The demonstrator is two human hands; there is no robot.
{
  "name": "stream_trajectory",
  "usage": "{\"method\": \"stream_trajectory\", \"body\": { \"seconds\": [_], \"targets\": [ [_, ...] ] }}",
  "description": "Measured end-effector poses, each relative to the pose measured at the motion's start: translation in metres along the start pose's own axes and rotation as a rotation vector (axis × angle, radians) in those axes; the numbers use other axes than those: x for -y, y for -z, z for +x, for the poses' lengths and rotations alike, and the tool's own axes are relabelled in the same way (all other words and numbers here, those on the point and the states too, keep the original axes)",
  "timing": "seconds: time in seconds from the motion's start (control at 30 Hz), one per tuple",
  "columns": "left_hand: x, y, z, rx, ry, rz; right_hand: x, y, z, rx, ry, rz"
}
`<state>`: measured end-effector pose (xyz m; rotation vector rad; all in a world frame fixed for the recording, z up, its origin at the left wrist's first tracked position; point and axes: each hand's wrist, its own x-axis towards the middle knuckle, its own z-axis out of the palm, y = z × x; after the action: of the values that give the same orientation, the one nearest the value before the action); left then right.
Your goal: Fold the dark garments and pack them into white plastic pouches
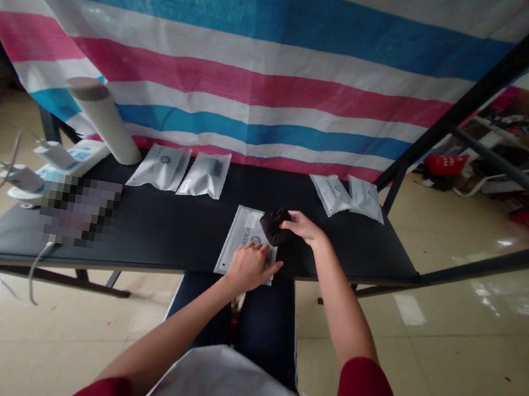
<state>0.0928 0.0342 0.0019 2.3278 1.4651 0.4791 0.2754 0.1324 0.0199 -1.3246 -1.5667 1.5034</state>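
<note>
My right hand [305, 227] grips a dark, bunched-up cloth bundle [274, 225], thumb on its near side. The bundle is over the upper right part of a flat, frosted plastic bag [238, 231] with printed lettering. On the lower part of that bag lies my left hand [252, 266], its fingers bent lightly against the plastic and its thumb spread to the right. Nothing shows in the left hand's grasp. Part of the bag is hidden beneath the left hand and the bundle, so I cannot tell whether its mouth is open.
Filled frosted bags lie at the back left [162, 167] and back right [331, 194] of the black table [162, 228]. On the left are a pale cylinder [105, 121], a power strip [86, 158] and a blurred-out device [83, 208]. A striped sheet [263, 83] hangs behind.
</note>
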Motion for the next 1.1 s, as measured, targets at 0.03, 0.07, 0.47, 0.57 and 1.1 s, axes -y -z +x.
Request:
{"method": "stream_trajectory", "body": {
  "seconds": [0.03,0.07,0.47,0.57,1.1],
  "targets": [
    [0.002,0.0,0.001,-0.004,0.02,0.024,-0.005,0.002,-0.01,-0.059,0.013,0.106],
    [0.004,0.001,0.001,0.001,0.037,0.05,-0.01,0.001,-0.02,-0.122,0.012,0.212],
    [0.02,0.011,0.01,-0.078,0.02,-0.057,-0.035,-0.041,-0.058,-0.181,-0.234,0.548],
    [0.024,0.02,0.011,-0.15,-0.023,-0.165,-0.038,-0.041,-0.05,-0.172,-0.286,0.424],
    [0.019,0.031,0.007,-0.05,-0.295,-0.232,-0.019,-0.064,-0.012,-0.298,-0.178,0.284]
  ]
}}
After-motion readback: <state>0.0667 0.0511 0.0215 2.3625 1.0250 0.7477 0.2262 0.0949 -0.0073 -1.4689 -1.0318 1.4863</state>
